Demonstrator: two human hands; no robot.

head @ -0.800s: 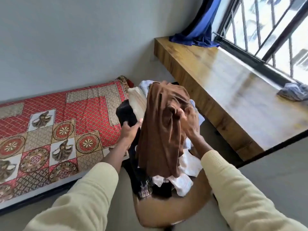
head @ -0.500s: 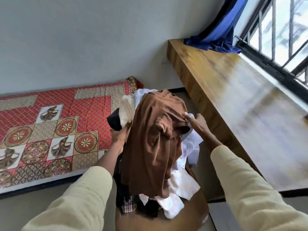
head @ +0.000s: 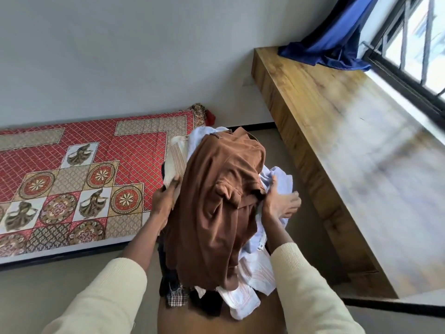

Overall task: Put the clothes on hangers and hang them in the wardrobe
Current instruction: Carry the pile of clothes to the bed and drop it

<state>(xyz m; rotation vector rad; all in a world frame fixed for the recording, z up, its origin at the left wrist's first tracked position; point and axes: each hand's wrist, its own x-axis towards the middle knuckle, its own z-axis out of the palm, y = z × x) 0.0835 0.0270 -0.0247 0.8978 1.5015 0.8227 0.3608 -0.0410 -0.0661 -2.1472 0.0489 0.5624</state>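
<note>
A heap of clothes lies on a brown wooden chair seat point(head: 192, 324). A brown garment point(head: 216, 213) is draped over the top of it. Beneath it are a cream garment point(head: 177, 160), light blue and white garments point(head: 277, 179), a white striped shirt point(head: 243, 300) and dark and checked pieces point(head: 175, 297). My left hand point(head: 165, 201) grips the heap's left side, its fingers tucked in where the cream garment meets the brown one. My right hand point(head: 279, 203) presses against the right side, thumb up and fingers spread on the white cloth. No hanger or wardrobe is in view.
A low bed with a red patterned cover point(head: 72, 184) runs along the wall on the left. A long wooden ledge point(head: 349, 153) stands on the right under a barred window point(head: 409, 44). A blue curtain point(head: 332, 44) lies on the ledge's far end. Grey floor surrounds the chair.
My right hand has let go of the brown garment's fold and moved to the heap's right side with fingers spread. My left hand has closed in on the left side.
</note>
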